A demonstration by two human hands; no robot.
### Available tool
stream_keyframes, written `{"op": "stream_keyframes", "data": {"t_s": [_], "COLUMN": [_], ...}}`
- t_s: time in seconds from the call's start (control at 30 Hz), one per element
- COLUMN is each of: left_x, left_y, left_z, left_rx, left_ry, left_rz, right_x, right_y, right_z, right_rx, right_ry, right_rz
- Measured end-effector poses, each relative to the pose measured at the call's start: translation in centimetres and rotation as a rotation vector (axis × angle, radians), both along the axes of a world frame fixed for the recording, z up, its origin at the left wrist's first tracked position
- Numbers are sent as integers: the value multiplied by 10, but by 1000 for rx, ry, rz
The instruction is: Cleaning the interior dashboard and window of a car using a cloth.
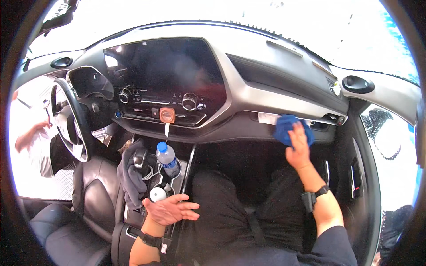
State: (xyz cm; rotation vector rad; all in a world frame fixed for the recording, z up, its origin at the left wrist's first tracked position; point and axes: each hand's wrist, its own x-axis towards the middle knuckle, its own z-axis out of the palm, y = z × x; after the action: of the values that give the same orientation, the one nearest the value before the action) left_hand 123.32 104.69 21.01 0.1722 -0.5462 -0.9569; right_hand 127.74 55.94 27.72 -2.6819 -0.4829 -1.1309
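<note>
My right hand (pixel 298 146) holds a blue cloth (pixel 283 129) against the lower passenger-side dashboard (pixel 233 128), at the glovebox. Its fingers lie extended over the cloth, which covers part of a white label-like strip (pixel 266 118). My left hand (pixel 171 209) hangs open above the centre console, palm up with the fingers spread and nothing in it. Just beyond that hand is a round white object (pixel 157 194), partly hidden by it. A water bottle with a blue cap (pixel 167 159) stands in the cup holder farther forward.
A grey cloth (pixel 131 181) drapes beside the gear selector (pixel 139 158), near a white cable (pixel 151 173). Ahead are a large touchscreen (pixel 163 66) and an orange-brown round-faced item (pixel 167 115). The steering wheel (pixel 71 123) is at left. Outside the driver's side, a person (pixel 36 143) is partly visible.
</note>
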Motion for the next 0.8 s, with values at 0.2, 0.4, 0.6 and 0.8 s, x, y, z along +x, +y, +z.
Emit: {"op": "stream_keyframes", "data": {"t_s": [0.2, 0.4, 0.6, 0.8], "left_x": [-2, -3, -2, 0], "left_y": [-7, 3, 0, 0], "left_z": [-3, -1, -9, -9], "left_rx": [44, 48, 122, 139], "left_ry": [-33, -69, -97, -93], "left_rz": [-24, 12, 5, 1], "right_x": [59, 37, -40, -40], "right_y": [137, 72, -91, -151], "right_z": [-14, -21, -23, -29], "right_rx": [-115, -270, -280, 547], "right_ry": [23, -104, -43, -374], "right_rz": [330, 300, -83, -706]}}
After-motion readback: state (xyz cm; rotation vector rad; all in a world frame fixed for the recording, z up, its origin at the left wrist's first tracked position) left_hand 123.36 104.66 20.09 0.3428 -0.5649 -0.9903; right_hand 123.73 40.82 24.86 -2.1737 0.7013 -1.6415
